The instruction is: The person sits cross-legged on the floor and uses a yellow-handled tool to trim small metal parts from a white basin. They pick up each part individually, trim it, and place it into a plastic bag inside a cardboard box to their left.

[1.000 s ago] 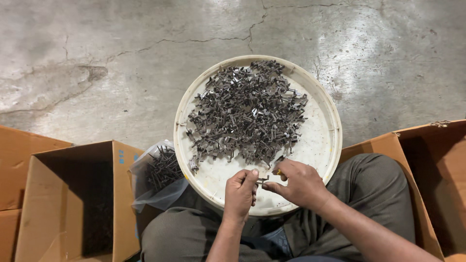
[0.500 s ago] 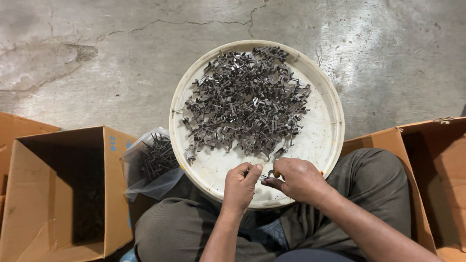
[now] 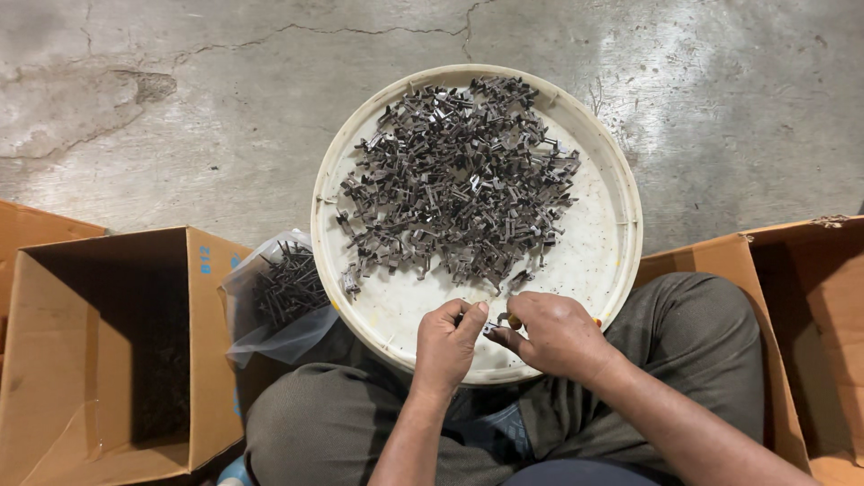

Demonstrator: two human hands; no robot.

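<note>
1 small dark metal clip (image 3: 490,328), pinched between both hands' fingertips, sits just above the white round tray's (image 3: 605,270) rim at 6 o'clock.

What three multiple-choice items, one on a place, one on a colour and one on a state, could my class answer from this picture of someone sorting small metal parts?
1. Where does the clear bag of parts lie?
A. Left of the round tray
B. On the tray
C. Inside the right-hand box

2. What colour is the round tray?
A. Blue
B. Off-white
C. Red

3. What are the two hands doing?
A. Resting on the knees
B. Lifting a box
C. Pinching a small piece together

Key: 1 A, the bag sits between the left cardboard box and the tray. 2 B, its rim is cream. 3 C, the left hand and right hand meet, fingers closed on a small piece.
</note>
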